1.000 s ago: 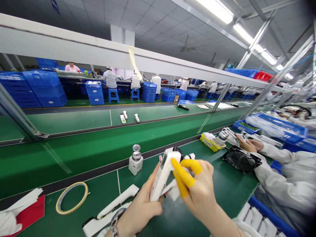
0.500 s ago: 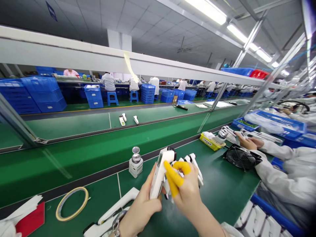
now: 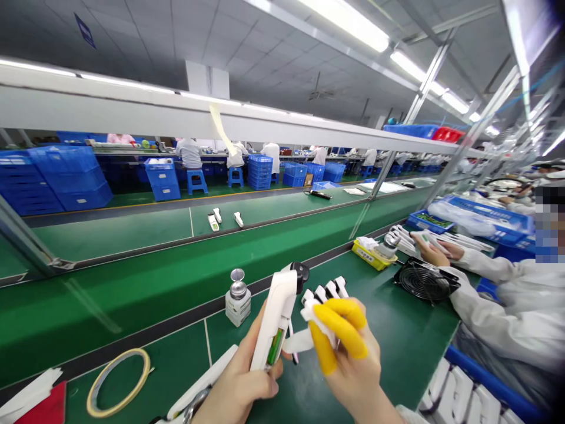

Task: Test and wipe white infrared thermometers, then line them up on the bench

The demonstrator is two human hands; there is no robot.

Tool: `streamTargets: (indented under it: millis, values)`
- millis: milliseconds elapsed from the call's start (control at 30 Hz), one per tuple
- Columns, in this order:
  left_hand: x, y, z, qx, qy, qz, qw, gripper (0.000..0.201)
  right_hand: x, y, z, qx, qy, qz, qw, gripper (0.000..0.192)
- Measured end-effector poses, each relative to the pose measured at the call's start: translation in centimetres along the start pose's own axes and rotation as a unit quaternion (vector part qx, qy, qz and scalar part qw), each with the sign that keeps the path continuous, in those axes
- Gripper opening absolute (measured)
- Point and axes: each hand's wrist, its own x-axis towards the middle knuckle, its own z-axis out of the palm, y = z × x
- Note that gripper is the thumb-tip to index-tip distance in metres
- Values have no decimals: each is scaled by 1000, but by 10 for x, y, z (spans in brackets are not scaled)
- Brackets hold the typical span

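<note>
left hand holds white device; bottle near.

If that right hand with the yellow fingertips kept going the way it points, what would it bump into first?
Probably the white handheld device held upright in the left hand. The right hand points up-left with a white cloth toward it, though depth is unclear.

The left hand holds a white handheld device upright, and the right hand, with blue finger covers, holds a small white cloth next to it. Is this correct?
Not quite. In the head view the finger covers on the right hand are yellow, not blue. The rest holds: the left hand holds the white handheld device upright, and the right hand holds a small white cloth next to it.
</note>
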Motion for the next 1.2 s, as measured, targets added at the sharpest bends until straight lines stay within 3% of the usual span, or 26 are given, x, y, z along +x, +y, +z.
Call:
streamTargets:
  millis: [167, 233, 333, 500, 633, 767, 900, 967, 1067, 1200]
  values:
    - [2, -8, 7, 28, 49, 15, 998, 92, 11, -18, 6, 1, -91, -62, 994, 36]
    - [2, -10, 8, 63, 56, 20, 996, 92, 14, -13, 7, -36, -60, -64, 996, 40]
    - [3, -12, 7, 154, 84, 6, 984, 91, 14, -2, 6, -82, 23, -12, 996, 44]
    - [4, -12, 12, 183, 84, 31, 979, 90, 12, -1, 2, -28, -35, -50, 998, 40]
    - [5, -11, 13, 220, 74, -7, 973, 92, 11, -4, -4, -62, 18, -25, 998, 43]
    - [5, -11, 8, 244, 39, -4, 969, 93, 10, 0, -8, -56, -27, -43, 997, 34]
    - [3, -9, 7, 281, 78, 1, 956, 90, 10, 26, -14, -140, 38, 18, 989, 25]
    - [3, -7, 8, 297, 83, -6, 951, 89, 8, 40, -16, -154, 41, 60, 985, 25]
    - [6, -6, 12, 326, 86, -21, 941, 88, -1, 47, -17, -107, 49, 101, 988, 25]
    - [11, -11, 17, 375, 103, -11, 921, 88, -13, 28, -15, 2, 63, 103, 993, 34]
